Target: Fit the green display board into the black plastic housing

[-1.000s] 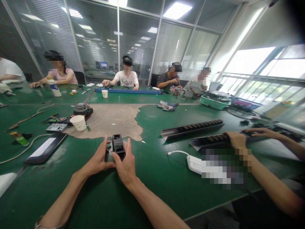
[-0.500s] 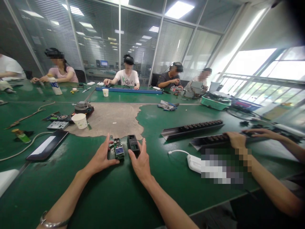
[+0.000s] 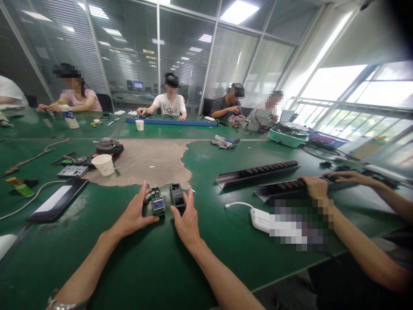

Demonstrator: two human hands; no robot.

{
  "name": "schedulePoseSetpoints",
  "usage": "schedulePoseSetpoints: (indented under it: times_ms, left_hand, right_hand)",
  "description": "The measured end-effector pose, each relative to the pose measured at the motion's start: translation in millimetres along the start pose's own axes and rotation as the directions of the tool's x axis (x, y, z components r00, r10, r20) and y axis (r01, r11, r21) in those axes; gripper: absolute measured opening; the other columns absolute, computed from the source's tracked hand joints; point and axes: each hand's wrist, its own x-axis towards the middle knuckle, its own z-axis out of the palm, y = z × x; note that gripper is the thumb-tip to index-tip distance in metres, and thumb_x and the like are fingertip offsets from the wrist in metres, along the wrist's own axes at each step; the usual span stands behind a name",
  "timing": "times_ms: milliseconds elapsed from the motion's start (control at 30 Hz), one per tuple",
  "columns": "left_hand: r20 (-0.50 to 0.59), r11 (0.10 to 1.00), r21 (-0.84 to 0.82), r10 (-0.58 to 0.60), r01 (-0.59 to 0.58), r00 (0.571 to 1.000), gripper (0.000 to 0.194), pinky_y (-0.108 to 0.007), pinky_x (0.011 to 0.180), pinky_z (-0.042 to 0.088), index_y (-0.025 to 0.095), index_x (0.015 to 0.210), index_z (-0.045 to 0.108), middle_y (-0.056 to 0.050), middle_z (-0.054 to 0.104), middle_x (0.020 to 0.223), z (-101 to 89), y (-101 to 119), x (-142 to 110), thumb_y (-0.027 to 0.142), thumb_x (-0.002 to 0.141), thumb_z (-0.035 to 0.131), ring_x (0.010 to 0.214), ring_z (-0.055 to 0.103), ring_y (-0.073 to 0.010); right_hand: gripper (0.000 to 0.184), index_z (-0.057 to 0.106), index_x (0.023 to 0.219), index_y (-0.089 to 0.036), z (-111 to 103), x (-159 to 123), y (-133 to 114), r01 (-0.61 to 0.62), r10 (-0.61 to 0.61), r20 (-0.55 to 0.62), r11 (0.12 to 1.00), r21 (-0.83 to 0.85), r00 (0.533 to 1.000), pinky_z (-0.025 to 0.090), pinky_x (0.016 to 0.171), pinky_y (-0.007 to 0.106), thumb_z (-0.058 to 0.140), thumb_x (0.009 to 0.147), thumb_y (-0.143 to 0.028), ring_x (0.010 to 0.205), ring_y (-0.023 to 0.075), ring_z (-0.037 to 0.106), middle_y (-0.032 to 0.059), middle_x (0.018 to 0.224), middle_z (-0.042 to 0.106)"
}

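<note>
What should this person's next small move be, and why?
Probably the right hand should lay the black housing down on the green table: the housing and the circuit board sit side by side with a gap between them, the left hand has the board, and setting the housing down would free the right hand.

Left hand (image 3: 137, 215) holding a circuit board (image 3: 158, 203), right hand (image 3: 187, 220) holding a black housing (image 3: 177, 194), green table (image 3: 151, 267)

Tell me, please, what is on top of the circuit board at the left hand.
On the circuit board, a blue-topped part sits toward the near end, with smaller components beyond it. The board's underside is hidden from view.
</note>
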Motion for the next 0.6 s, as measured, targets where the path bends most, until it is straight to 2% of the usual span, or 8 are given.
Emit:
schedulePoseSetpoints:
  times_ms: [167,367,600]
  left_hand:
    - [0.007,1.000,-0.008,-0.001,0.001,1.000,0.124,-0.054,0.105,0.036,0.023,0.153,-0.011,-0.020,0.037,0.149,-0.5,-0.6,-1.2,0.042,0.071,0.079,0.129,0.046,-0.0357]
    - [-0.003,0.999,-0.039,0.026,-0.026,1.000,0.126,-0.054,0.103,0.039,0.023,0.152,-0.016,-0.021,0.036,0.149,1.3,-3.5,-1.1,0.039,0.071,0.080,0.128,0.045,-0.0357]
    - [-0.001,0.996,-0.078,0.047,-0.046,0.999,0.124,-0.052,0.106,0.037,0.025,0.150,-0.021,-0.019,0.035,0.150,0.0,0.2,-1.6,0.037,0.075,0.077,0.130,0.046,-0.0326]
  right_hand:
    - [0.080,0.013,0.152,-0.016,-2.3,8.2,-23.1,0.016,-0.012,-0.048,0.995,0.101,0.999,0.040,0.107,0.041,0.059,0.088,-0.026,0.127,0.0236,0.052,0.0119,0.139,0.052]
    - [0.081,0.016,0.151,-0.017,14.0,15.0,-52.2,0.032,-0.040,0.050,0.986,0.165,0.998,0.045,0.103,0.037,0.062,0.085,-0.024,0.121,0.0228,0.057,0.0093,0.135,0.057]
    - [0.084,0.016,0.151,-0.013,37.0,20.9,-61.3,-0.002,-0.001,0.059,0.999,0.045,0.998,0.044,0.103,0.046,0.062,0.082,-0.025,0.124,0.0299,0.053,0.0148,0.135,0.056]
